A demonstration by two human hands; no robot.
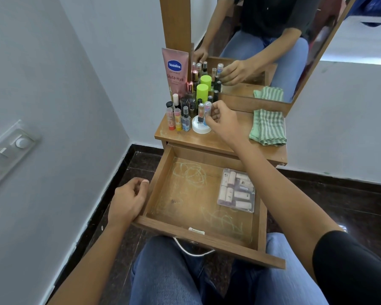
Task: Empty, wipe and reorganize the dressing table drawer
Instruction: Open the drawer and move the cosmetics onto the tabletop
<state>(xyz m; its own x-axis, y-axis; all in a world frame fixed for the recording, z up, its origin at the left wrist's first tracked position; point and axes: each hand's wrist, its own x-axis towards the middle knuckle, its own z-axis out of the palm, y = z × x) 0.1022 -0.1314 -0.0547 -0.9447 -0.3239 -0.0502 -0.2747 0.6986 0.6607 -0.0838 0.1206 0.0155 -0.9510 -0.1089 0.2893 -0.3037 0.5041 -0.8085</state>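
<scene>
The wooden drawer [161,172] is pulled out over my lap, its floor marked with green scribbles. A clear packet of small tubes [237,190] lies at its right side. My left hand [128,200] rests curled on the drawer's left wall. My right hand [220,119] is up over the dressing table top [229,142], pinching a small clear-capped tube [207,111] that stands on a white round jar [201,128]. Several little bottles and tubes crowd the top's left part, with a pink Vaseline tube [176,71] leaning behind them.
A folded green striped cloth [268,127] lies on the right of the table top. A tall mirror [262,47] stands behind. A wall with a switch plate [11,148] is on the left. Dark floor lies around my knees.
</scene>
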